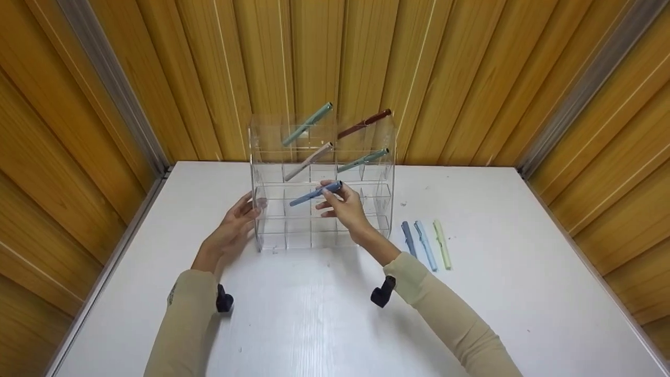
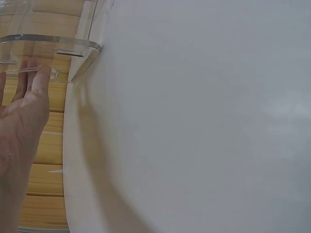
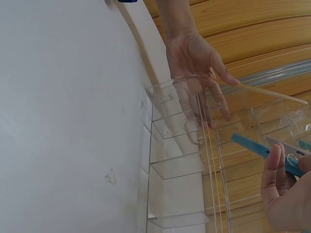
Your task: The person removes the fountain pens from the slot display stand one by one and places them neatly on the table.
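A clear, multi-compartment rack [image 1: 309,242] stands upright on the white table. My left hand [image 1: 233,230] is at its left side, fairly straight fingers touching the clear side panel; in the right wrist view, these fingers [image 3: 221,104] show through the plastic. Pinched between thumb and fingers of my right hand [image 1: 346,209] is a blue pen [image 1: 309,197], tilted at the rack's front, its left end lower. Higher up, slanted pens sit in the rack: a light green pen [image 1: 309,124], a dark red pen [image 1: 365,124], a pale pinkish pen [image 1: 309,162] and a green pen [image 1: 364,160].
Right of the rack lie a grey-blue pen [image 1: 409,238], a light blue pen [image 1: 425,246] and a yellow-green pen [image 1: 442,245], side by side on the table [image 1: 303,324]. Wood-look panels [image 1: 445,78] close off the back and both sides.
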### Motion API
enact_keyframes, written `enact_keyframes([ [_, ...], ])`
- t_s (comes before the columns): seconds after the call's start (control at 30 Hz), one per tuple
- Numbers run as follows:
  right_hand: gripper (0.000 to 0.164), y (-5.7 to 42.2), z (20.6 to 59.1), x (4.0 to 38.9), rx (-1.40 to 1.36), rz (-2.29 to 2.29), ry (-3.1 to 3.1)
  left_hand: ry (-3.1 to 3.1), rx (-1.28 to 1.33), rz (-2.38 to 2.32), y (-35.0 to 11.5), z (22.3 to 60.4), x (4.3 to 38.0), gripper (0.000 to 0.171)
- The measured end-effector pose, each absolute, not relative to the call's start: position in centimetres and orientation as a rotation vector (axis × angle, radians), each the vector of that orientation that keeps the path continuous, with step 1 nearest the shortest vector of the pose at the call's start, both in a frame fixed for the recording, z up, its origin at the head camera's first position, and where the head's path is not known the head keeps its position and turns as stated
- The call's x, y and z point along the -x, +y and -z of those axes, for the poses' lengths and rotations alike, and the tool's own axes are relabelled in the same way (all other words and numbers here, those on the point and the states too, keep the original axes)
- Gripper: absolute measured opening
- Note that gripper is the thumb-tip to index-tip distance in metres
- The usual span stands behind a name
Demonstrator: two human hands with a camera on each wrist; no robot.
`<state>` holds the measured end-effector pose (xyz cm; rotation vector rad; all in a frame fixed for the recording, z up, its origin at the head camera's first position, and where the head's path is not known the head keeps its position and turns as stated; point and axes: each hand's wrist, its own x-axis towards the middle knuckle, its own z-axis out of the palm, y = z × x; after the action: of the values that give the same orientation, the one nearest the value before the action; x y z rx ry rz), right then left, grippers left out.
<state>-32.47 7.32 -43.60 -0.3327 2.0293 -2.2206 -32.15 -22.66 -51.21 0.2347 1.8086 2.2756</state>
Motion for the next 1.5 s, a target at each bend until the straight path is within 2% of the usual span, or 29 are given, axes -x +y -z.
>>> enact_keyframes([
  [0.23, 0.035, 9.6, 42.8, 32.1, 0.282, 2.319, 2.097, 1.861, -0.22, -2.225, -22.8, 51.3, 32.2, 0.076],
  [0.63, 0.037, 14.0, 40.7, 30.7, 0.366, 2.34, 2.25, 1.85, -0.197, -2.227, -22.4, 51.2, 32.1, 0.079],
  [1.23, 0.054, 23.9, 41.7, 29.3, 0.237, 2.205, 2.363, 1.867, -0.21, -2.206, -22.2, 51.2, 32.1, 0.079],
  [1.5, 0.052, 28.5, 42.6, 29.7, 0.1, 2.108, 2.488, 1.875, -0.218, -2.213, -21.7, 51.2, 32.4, 0.078],
])
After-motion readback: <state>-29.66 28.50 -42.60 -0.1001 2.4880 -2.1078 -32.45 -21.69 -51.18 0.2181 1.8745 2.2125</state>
